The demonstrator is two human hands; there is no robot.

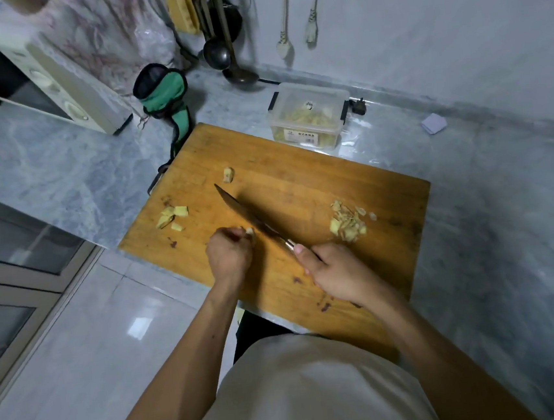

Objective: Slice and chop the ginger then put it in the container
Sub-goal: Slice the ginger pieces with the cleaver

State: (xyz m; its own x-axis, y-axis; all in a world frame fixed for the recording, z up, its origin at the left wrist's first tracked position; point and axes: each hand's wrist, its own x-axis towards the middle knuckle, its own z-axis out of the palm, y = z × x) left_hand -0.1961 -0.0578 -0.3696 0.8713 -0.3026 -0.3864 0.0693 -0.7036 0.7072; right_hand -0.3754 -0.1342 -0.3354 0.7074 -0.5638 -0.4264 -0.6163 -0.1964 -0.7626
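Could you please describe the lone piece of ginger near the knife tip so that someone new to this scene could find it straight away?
Start at the wooden cutting board on the marble counter and follow the knife up to its tip. Just beyond it lies the lone ginger piece. Unlike the chunks at the board's left and the slices at its right, it lies alone.

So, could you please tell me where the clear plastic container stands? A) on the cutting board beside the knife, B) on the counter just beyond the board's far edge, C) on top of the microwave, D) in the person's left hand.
B: the container rests on the marble counter just past the cutting board.
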